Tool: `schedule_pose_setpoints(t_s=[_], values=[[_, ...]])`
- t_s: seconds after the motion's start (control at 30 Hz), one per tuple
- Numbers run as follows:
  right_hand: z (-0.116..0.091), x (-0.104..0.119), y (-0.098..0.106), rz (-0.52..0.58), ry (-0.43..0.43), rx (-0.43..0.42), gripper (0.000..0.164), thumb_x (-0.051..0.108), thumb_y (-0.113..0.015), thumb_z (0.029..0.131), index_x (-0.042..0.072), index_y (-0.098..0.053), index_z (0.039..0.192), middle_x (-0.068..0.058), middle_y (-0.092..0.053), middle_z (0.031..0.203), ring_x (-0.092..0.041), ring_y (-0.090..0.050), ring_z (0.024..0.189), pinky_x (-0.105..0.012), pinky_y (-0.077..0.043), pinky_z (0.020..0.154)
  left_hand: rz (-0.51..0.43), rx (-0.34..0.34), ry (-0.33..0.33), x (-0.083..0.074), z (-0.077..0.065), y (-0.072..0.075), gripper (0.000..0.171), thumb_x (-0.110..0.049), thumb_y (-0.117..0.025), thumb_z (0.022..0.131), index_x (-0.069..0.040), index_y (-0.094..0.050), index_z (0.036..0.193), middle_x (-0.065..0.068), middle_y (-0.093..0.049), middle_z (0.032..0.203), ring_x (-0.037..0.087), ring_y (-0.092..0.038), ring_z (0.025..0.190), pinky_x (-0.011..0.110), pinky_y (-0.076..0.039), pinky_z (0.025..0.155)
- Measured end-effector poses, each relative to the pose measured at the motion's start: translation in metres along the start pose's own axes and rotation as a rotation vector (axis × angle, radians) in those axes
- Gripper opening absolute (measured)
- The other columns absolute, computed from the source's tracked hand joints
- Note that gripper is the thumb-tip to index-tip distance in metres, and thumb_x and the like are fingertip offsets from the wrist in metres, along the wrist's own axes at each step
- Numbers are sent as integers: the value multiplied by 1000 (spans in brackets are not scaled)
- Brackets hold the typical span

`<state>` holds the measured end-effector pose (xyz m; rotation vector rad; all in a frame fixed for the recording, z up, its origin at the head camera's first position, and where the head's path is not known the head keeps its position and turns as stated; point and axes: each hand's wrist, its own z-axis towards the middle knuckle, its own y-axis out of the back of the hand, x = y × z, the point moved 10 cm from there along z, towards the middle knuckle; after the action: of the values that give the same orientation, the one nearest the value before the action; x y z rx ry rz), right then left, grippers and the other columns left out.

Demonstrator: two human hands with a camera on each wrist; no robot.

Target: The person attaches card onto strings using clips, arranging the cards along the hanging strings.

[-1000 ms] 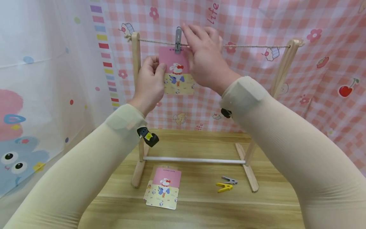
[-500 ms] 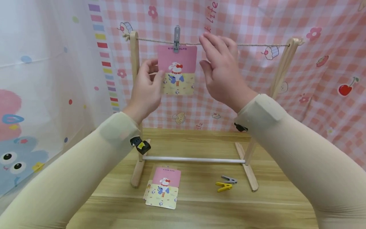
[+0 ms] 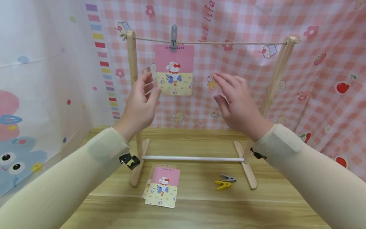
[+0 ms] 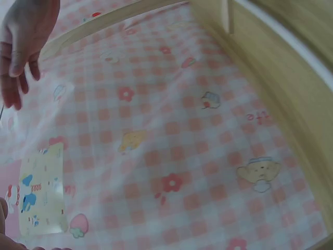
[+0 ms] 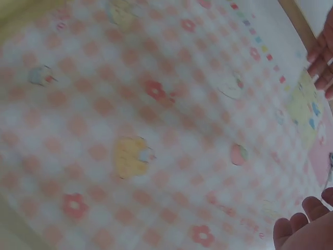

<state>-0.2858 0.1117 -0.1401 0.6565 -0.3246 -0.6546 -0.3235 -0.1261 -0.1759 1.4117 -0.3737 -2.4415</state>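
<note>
A pink and yellow rabbit card (image 3: 183, 60) hangs from a rope (image 3: 243, 43), held at its top edge by a grey clothespin (image 3: 173, 33). Just off the card's lower left side is my left hand (image 3: 140, 103), its fingers loosely bent and holding nothing. My right hand (image 3: 240, 103) is raised to the right of the card, also holding nothing, with thumb and fingers apart. The left wrist view shows the card (image 4: 49, 198) at lower left and the right hand (image 4: 28, 36) above it. In the right wrist view, the card (image 5: 307, 99) appears at the right edge.
The rope spans two wooden posts (image 3: 132, 60) of a stand with a white bottom bar (image 3: 194, 158). On the wooden table (image 3: 206, 206) lie a small stack of cards (image 3: 162, 187), a grey clothespin (image 3: 228, 178) and a yellow clothespin (image 3: 223, 185). A checked pink cloth (image 3: 251, 19) hangs behind.
My right hand has left the clothespin and card, moving right and down. The left hand has let go of the card's edge and drawn slightly down and left. The card stays hanging.
</note>
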Motion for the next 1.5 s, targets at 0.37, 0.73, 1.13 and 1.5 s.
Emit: schedule_pose_setpoints(t_s=[0.37,0.73,1.13,1.5], values=[[-68,-39,-33,35,-177,190,45,1,-63,103,-4,-55,146,-24,-56,150,-49,-46,137,-63,-33,116,96,70,-26,27,-28,-13,60,-24,-50,112,-6,-26,164,18,-33,160,32,-38,148,50,-37,125],[-126,-63,-65,36,-309,396,38,8,-64,104,-1,-61,141,-21,-62,142,-45,-52,133,-63,-45,110,203,127,-76,51,-56,-31,61,-22,-56,110,-5,-30,162,19,-35,160,33,-40,146,54,-38,122],[-167,-73,-88,13,-350,529,37,16,-67,104,1,-64,138,-21,-65,140,-45,-56,133,-62,-48,110,362,279,-14,90,-79,-54,67,-28,-65,106,-5,-34,161,17,-41,163,39,-40,150,60,-34,125],[-196,-73,-111,2,-272,612,30,15,-73,100,3,-71,127,-14,-73,125,-35,-70,115,-53,-58,98,483,533,146,140,-114,-82,68,-32,-71,102,-12,-40,160,15,-43,163,39,-42,150,60,-39,121]])
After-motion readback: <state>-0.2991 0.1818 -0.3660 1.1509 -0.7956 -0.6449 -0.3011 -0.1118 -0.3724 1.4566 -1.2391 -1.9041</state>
